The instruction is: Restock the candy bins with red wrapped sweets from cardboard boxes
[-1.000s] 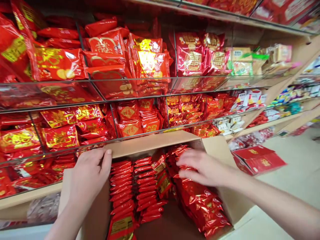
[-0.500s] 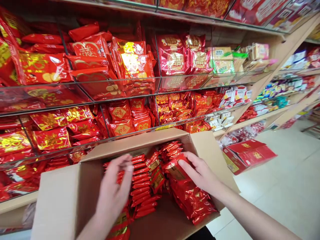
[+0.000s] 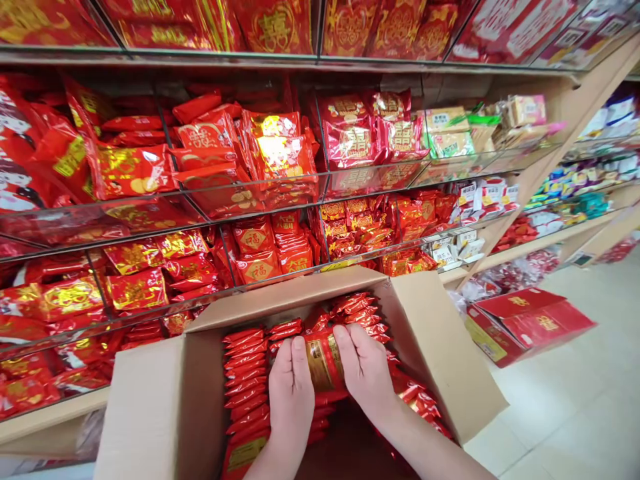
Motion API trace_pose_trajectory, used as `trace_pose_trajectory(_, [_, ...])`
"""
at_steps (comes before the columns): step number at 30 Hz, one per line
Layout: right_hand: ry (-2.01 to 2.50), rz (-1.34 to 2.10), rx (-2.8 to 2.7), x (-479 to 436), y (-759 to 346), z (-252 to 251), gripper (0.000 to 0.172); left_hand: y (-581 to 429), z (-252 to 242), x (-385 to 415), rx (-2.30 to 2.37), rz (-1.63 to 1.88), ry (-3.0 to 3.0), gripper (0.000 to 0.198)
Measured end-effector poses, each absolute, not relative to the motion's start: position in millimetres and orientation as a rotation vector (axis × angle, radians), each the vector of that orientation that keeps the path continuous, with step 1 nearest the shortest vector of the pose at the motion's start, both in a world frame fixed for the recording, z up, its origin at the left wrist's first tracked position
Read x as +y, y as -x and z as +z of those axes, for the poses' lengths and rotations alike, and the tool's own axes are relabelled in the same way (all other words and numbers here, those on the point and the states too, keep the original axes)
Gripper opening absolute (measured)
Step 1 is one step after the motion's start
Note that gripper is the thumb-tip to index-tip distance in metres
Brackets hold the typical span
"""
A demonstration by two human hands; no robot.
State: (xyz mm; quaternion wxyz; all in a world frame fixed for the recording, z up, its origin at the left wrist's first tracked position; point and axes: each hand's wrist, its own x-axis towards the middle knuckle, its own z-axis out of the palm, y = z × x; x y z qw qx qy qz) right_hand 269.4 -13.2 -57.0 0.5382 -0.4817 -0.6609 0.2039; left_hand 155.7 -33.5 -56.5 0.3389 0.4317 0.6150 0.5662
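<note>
Between my two hands is a red snack packet with a gold panel, held over the inside of an open cardboard box. My left hand is closed on its left edge, thumb on top. On its right edge, my right hand is closed in the same way. A row of stacked red packets stands along the box's left side. More red packets line the back and right side. The lower middle of the box is dark and partly covered by my wrists.
Behind the box rise glass-fronted shelves full of red and gold packets. Green-labelled packs sit farther right. A red carton lies on the tiled floor. The box's right flap spreads outward.
My left hand has come right and both hands now hold one packet together over the box's middle. My right hand has moved left from the right-hand stack. The view has shifted left and up.
</note>
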Motion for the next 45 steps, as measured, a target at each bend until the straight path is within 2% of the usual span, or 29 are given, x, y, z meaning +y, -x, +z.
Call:
trace_pose_trajectory(2, [0.975, 0.257, -1.757, -13.0, -274.2, -53.4, 0.022, -156.5, -47.5, -36.8, 1.401, 1.404, -0.825, 0.039])
trace_pose_trajectory(4, [0.725, 0.178, -1.958, -16.2, -277.4, -50.4, 0.015, -155.1, -36.7, -39.4, 1.146, 1.291, -0.543, 0.046])
trace_pose_trajectory(6, [0.537, 0.255, -2.046, -21.3, -278.2, -48.2, 0.019, -149.9, -28.1, -39.6, 1.011, 1.271, -0.391, 0.044])
trace_pose_trajectory(8, [0.594, 0.391, -1.916, -24.6, -276.7, -46.3, 0.018, -142.7, -23.5, -37.7, 0.985, 1.339, -0.358, 0.045])
trace_pose_trajectory(10, [0.844, 0.573, -1.617, -22.9, -273.7, -44.7, 0.018, -137.3, -21.3, -35.5, 0.948, 1.377, -0.391, 0.045])
trace_pose_trajectory(12, [1.054, 0.918, -1.333, -16.7, -269.6, -44.1, 0.025, -136.4, -19.2, -34.7, 0.916, 1.371, -0.449, 0.044])
trace_pose_trajectory(14, [1.049, 1.377, -1.167, -9.3, -265.5, -45.3, 0.034, -139.6, -17.0, -35.9, 0.920, 1.372, -0.525, 0.046])
trace_pose_trajectory(16, [0.976, 1.615, -1.110, -4.1, -262.6, -48.3, 0.037, -144.2, -17.1, -38.0, 0.973, 1.397, -0.615, 0.048])
trace_pose_trajectory(18, [1.022, 1.466, -1.179, -2.3, -261.8, -52.6, 0.037, -147.0, -22.7, -39.8, 1.088, 1.415, -0.686, 0.047])
trace_pose_trajectory(22, [1.194, 0.908, -1.450, -5.2, -262.3, -61.7, 0.036, -144.3, -50.3, -40.5, 1.550, 1.424, -0.769, 0.036])
trace_pose_trajectory(25, [1.196, 0.779, -1.583, -7.7, -260.4, -66.0, 0.034, -140.0, -67.8, -40.9, 1.754, 1.459, -0.969, 0.024])
trace_pose_trajectory(28, [1.171, 0.721, -1.576, -7.9, -258.8, -65.1, 0.035, -137.0, -68.9, -42.4, 1.760, 1.456, -1.215, 0.031])
trace_pose_trajectory(30, [1.117, 0.784, -1.480, -8.6, -258.4, -61.8, 0.035, -135.2, -64.9, -42.2, 1.799, 1.505, -1.251, 0.039])
trace_pose_trajectory(33, [0.930, 1.119, -1.229, -15.5, -254.3, -59.4, 0.028, -133.2, -63.7, -38.9, 1.851, 1.640, -1.135, 0.043])
trace_pose_trajectory(34, [0.843, 1.273, -1.150, -19.8, -250.9, -60.8, 0.030, -133.3, -65.6, -37.6, 1.850, 1.682, -1.075, 0.043])
trace_pose_trajectory(36, [0.717, 1.547, -1.019, -29.5, -242.2, -66.4, 0.048, -134.6, -70.6, -36.4, 1.846, 1.731, -0.965, 0.041])
trace_pose_trajectory(37, [0.704, 1.635, -0.963, -33.6, -238.0, -69.5, 0.049, -135.1, -72.4, -36.8, 1.852, 1.739, -0.924, 0.040])
trace_pose_trajectory(41, [0.798, 1.657, -0.814, -28.7, -237.5, -63.3, 0.036, -120.8, -61.3, -40.7, 1.773, 1.599, -1.086, 0.038])
trace_pose_trajectory(45, [0.848, 1.591, -0.945, 23.0, -259.2, -16.3, 0.038, -65.1, -25.9, -28.6, 1.971, 1.659, -1.827, 0.027])
